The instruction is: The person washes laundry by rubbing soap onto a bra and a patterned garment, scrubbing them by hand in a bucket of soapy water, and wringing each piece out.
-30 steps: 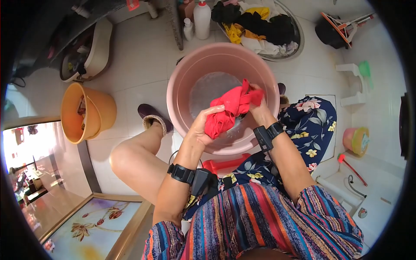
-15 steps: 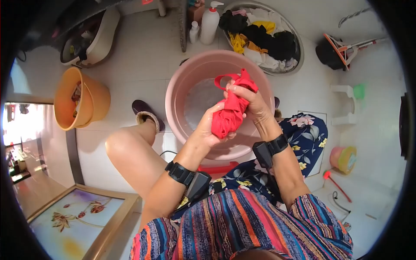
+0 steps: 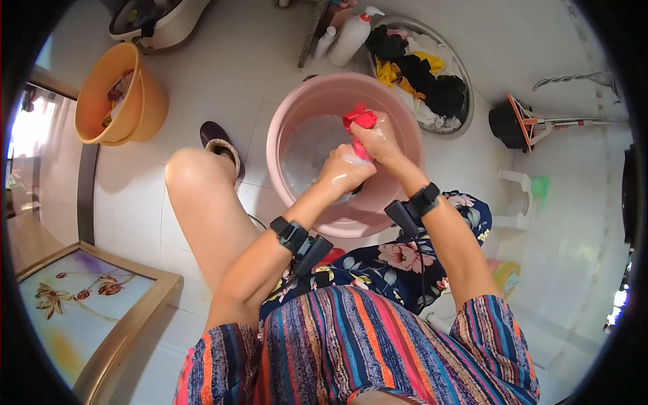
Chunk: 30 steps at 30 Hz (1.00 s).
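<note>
As your left hand (image 3: 346, 169) and right hand (image 3: 378, 138) clenched the red cloth (image 3: 361, 117) over the pink basin (image 3: 314, 102), it seemed soft, slippery and light, best held by bunched folds.

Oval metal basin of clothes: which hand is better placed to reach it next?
Probably the right hand: both grip the crumpled red cloth, but the right is nearer the metal basin; the left hand sits farther back.
</note>
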Each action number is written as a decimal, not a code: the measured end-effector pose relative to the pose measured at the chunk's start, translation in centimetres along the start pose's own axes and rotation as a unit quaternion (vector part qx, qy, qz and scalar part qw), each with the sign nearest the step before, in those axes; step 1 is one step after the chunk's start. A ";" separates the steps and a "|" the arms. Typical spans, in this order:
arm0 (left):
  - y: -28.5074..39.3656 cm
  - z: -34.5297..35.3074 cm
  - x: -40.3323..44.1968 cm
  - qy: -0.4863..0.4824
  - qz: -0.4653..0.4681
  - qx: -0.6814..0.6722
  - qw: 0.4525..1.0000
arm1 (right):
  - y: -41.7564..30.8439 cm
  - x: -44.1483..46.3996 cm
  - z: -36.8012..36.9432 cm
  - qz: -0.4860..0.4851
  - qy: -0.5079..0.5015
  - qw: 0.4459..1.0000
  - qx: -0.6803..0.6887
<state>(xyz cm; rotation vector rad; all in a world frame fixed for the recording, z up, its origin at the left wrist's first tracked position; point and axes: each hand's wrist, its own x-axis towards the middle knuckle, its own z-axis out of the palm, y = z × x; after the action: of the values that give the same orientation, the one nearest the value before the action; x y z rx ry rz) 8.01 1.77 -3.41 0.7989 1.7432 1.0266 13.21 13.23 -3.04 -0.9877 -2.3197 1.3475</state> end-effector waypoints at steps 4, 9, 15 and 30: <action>-1.7 1.4 0.6 0.062 -0.056 0.097 0.992 | 0.3 -0.7 1.3 0.041 0.024 0.997 -0.056; -0.5 -1.2 -0.7 0.012 -0.009 0.102 0.995 | 0.7 -2.0 -0.8 0.135 -0.127 0.961 0.207; 1.5 -2.3 -1.3 -0.100 0.024 -0.217 0.971 | -0.4 -3.4 -6.3 0.243 -0.153 0.903 0.319; -0.4 -2.5 0.1 0.106 0.117 -0.095 0.983 | -2.6 11.0 -24.6 0.175 0.052 0.973 0.143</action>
<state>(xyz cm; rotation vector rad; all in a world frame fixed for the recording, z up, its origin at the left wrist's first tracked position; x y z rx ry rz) 5.64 0.94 -3.24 0.8075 1.7215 1.4596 17.56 35.93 11.07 -1.3748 -1.8647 1.6583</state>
